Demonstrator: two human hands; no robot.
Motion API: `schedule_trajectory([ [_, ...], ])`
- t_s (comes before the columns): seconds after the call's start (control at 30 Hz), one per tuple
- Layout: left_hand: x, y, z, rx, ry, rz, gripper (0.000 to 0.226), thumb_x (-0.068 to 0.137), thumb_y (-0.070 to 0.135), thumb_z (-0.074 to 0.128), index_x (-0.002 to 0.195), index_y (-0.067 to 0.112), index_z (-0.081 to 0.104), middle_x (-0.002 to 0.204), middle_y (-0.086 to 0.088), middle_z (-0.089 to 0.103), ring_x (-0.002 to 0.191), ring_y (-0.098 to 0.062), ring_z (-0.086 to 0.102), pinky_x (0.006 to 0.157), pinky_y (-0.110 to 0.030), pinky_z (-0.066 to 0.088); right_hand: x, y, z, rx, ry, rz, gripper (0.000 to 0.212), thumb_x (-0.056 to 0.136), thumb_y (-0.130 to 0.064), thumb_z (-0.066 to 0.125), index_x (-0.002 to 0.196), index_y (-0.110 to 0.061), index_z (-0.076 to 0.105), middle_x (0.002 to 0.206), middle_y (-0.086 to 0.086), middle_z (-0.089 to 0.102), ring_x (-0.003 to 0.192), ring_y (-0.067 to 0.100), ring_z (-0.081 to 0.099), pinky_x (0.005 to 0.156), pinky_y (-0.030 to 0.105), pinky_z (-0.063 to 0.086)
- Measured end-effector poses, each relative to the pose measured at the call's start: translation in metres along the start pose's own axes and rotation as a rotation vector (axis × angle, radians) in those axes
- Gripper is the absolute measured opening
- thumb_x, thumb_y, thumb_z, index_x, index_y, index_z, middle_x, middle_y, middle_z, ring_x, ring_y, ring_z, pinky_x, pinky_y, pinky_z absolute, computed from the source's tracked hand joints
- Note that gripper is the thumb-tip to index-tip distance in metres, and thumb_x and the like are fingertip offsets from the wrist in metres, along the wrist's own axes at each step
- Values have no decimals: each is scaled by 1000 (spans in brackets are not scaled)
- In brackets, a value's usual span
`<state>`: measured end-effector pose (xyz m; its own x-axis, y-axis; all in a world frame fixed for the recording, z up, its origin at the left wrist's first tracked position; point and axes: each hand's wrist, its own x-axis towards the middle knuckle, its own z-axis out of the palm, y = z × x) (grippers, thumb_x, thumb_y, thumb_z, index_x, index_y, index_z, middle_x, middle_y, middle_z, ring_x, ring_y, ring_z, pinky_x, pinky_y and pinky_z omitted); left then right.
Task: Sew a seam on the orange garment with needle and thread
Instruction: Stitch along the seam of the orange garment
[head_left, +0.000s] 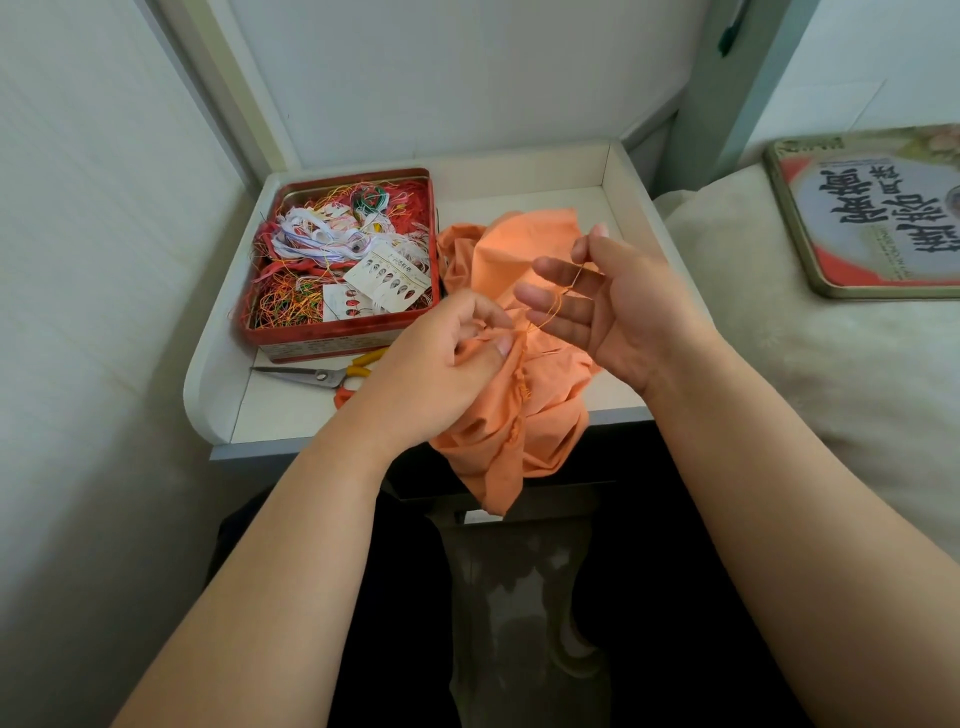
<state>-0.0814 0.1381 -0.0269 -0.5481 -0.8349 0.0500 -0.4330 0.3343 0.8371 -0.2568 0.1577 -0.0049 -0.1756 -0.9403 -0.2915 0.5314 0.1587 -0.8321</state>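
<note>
head cam | looks forward-down | close over hands

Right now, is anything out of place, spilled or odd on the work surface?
Mostly tidy. The red tin is a tangle of loose threads, a few strands trailing over its left rim. The orange garment hangs over the table's front edge. The tin's lid lies apart on the cushion at right.
</note>
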Motion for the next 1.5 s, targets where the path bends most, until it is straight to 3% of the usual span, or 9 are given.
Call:
schedule_trajectory([
  [0.13, -2, 3, 0, -46, -43, 23, 20, 96, 28, 56, 110, 37, 45, 78, 6, 65, 59, -5, 57, 62, -27, 43, -2, 3, 3, -37, 14, -29, 34, 106, -29, 31, 81, -12, 46, 85, 8, 71, 73, 27, 73, 54, 29, 59],
  [0.33, -3, 6, -3, -20, -98, 28, 22, 97, 22, 54, 114, 36, 51, 102, 12, 67, 72, 2, 62, 66, -24, 46, -6, 5, 6, -82, -28, -27, 35, 106, -26, 30, 80, -11, 46, 102, 16, 71, 74, 29, 73, 58, 31, 58],
  [0.47, -2, 5, -4, 24, -116, -4, 21, 94, 25, 52, 107, 41, 55, 106, 6, 68, 84, -20, 66, 74, -45, 53, -8, 6, 8, -234, -15, -89, 32, 106, -23, 29, 83, -10, 48, 101, 12, 73, 72, 30, 72, 56, 31, 57],
  [0.57, 0, 4, -2, 44, -130, -61, 21, 91, 23, 51, 102, 40, 56, 86, -15, 67, 73, -41, 60, 67, -53, 50, -10, 9, 12, -389, 19, -134, 30, 105, -23, 30, 83, -13, 49, 97, 7, 75, 68, 28, 71, 52, 27, 53],
  [0.77, 0, 5, 0, 23, -95, -99, 12, 90, 39, 51, 94, 33, 61, 90, -13, 69, 85, -33, 64, 79, -50, 50, -14, 6, 16, -402, 25, -156, 30, 106, -23, 28, 85, -13, 47, 95, 7, 75, 71, 25, 73, 52, 25, 54],
  [0.93, 0, 8, 0, 24, -69, -54, 5, 90, 36, 63, 93, 35, 59, 106, 25, 59, 104, 8, 54, 85, -12, 39, -13, 7, 15, -360, 1, -151, 30, 106, -24, 28, 86, -12, 47, 94, 9, 75, 69, 22, 72, 53, 25, 53],
  [1.17, 1, 4, 1, 26, 110, -58, 18, 88, 28, 69, 104, 30, 61, 73, 21, 55, 67, 2, 51, 63, -16, 36, -9, 8, 11, -262, -34, -133, 31, 106, -22, 26, 84, -14, 46, 97, 9, 75, 88, 27, 73, 44, 21, 46],
  [1.33, 0, 7, 0, 61, 217, 20, 16, 89, 19, 66, 99, 31, 70, 87, 24, 66, 83, 12, 59, 69, -3, 38, -8, 10, 12, -277, -41, -119, 30, 106, -21, 28, 83, -15, 46, 101, 6, 75, 87, 21, 73, 39, 18, 34],
  [1.5, 2, 12, 1, -25, 45, -35, 21, 95, 16, 57, 95, 32, 71, 103, 22, 68, 102, 11, 57, 83, -5, 40, -10, 12, 14, -418, -33, -175, 31, 106, -24, 29, 81, -16, 47, 100, 1, 75, 61, 17, 64, 40, 20, 33],
])
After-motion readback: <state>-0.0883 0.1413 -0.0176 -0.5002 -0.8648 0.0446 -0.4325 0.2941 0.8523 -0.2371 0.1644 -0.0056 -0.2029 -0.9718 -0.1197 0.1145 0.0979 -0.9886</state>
